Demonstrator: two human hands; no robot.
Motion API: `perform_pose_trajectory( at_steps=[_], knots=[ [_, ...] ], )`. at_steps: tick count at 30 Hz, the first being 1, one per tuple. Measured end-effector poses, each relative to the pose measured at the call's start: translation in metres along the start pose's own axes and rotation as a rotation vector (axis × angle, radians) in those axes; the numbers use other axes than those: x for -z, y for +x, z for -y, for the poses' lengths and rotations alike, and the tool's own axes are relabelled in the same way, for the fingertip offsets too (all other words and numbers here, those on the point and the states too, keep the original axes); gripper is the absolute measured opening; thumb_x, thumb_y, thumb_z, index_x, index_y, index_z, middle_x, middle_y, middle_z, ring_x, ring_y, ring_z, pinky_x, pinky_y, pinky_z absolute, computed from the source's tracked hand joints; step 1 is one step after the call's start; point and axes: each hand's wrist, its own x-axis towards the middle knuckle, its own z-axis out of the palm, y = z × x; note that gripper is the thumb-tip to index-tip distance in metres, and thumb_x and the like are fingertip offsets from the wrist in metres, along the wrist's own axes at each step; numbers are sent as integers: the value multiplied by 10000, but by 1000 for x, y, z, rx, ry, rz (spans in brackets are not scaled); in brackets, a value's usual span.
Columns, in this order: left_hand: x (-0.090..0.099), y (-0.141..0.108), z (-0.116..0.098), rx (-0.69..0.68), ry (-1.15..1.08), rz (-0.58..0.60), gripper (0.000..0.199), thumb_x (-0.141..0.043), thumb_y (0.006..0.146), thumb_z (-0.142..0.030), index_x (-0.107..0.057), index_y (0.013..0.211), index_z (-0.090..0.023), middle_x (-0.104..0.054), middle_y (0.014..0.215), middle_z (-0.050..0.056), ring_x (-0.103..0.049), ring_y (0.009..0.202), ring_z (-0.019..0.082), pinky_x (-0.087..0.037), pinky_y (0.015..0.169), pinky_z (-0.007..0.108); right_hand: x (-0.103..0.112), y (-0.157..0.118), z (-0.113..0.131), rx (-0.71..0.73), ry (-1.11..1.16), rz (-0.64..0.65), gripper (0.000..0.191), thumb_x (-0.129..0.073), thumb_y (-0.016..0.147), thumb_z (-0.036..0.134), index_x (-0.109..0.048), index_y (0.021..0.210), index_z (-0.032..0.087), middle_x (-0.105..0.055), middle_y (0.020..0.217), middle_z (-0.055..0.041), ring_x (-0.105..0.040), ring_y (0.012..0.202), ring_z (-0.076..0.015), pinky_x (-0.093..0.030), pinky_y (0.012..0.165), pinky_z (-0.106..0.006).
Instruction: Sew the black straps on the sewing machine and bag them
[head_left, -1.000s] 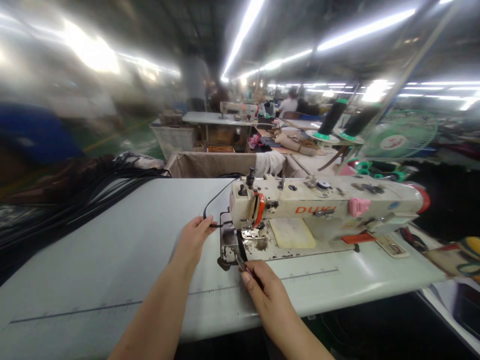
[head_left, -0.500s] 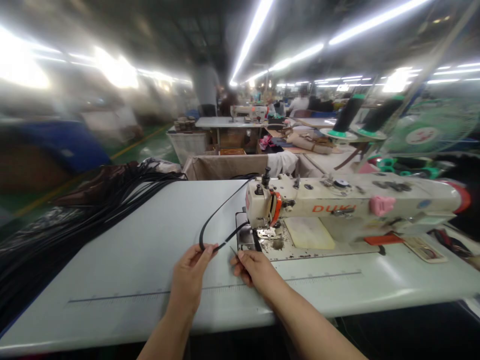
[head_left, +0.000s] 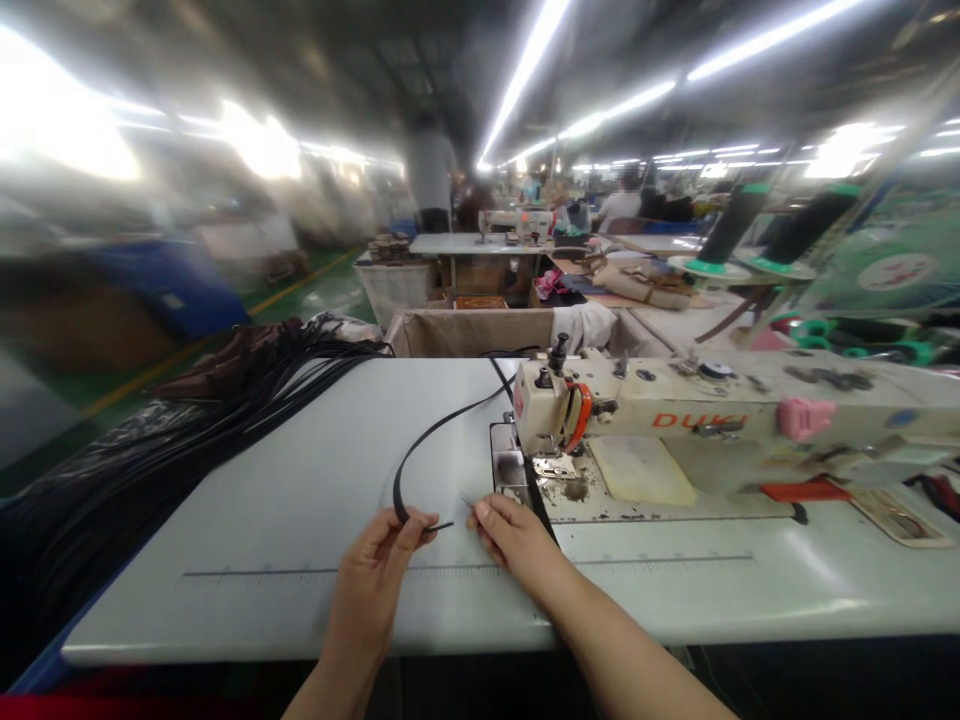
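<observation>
My left hand (head_left: 382, 565) pinches a narrow black strap (head_left: 400, 485) near its end between thumb and fingers. A short free end sticks out to the right of the fingertips. From the hand the strap curves up and back over the table, passing behind the sewing machine's (head_left: 551, 405) head. My right hand (head_left: 514, 535) is closed around a small pointed metal tool (head_left: 466, 500); only its thin tip shows, aimed at the strap's end and apart from it. Another black strip (head_left: 541, 508) lies by the needle plate and runs down behind my right wrist.
A heap of black straps (head_left: 247, 420) hangs over the table's (head_left: 300, 500) left side. A printed ruler line (head_left: 465, 570) crosses the front. Behind stands a cloth-lined bin (head_left: 480, 330); thread cones (head_left: 739, 230) are at right. People are at the back.
The strap stretch between my left hand and the machine is now parted, leaving a free end at the fingers. The view has swung slightly left; both hands stay close together.
</observation>
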Motion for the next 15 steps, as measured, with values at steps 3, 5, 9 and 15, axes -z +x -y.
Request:
perform_pose_trajectory(
  at_steps=[3, 5, 9, 15],
  knots=[
    [21, 8, -2, -3, 90, 45, 451, -656, 884, -629, -729, 845, -186, -743, 981, 98, -715, 1002, 268, -601, 944, 375, 9, -16, 1, 150, -429, -168, 177, -661, 880, 314, -545, 781, 224, -537, 748, 9, -505, 728, -168, -391, 683, -296],
    [41, 17, -3, 16, 213, 65, 482, -663, 845, -669, -738, 873, -194, -738, 949, 97, -721, 899, 261, -612, 844, 362, 17, -28, -3, 258, -862, -309, 80, -650, 846, 155, -596, 847, 215, -609, 898, -46, -568, 871, -218, -434, 788, -339],
    [92, 46, -4, 18, 593, 49, 574, -642, 764, -702, -761, 1071, -231, -702, 754, 47, -649, 643, 239, -547, 631, 344, 34, -48, -21, 260, -1329, -478, 486, -633, 829, 74, -612, 1298, 199, -671, 1087, -111, -644, 983, -275, -495, 794, -353],
    [179, 89, -26, -127, 1099, -108, 516, -475, 774, -613, -765, 1013, -259, -762, 1066, 24, -677, 1033, 297, -505, 927, 376, 48, -63, -47, 260, -1460, -392, 666, -577, 857, 70, -469, 1503, 190, -738, 879, -48, -702, 747, -217, -498, 635, -298]
  ],
)
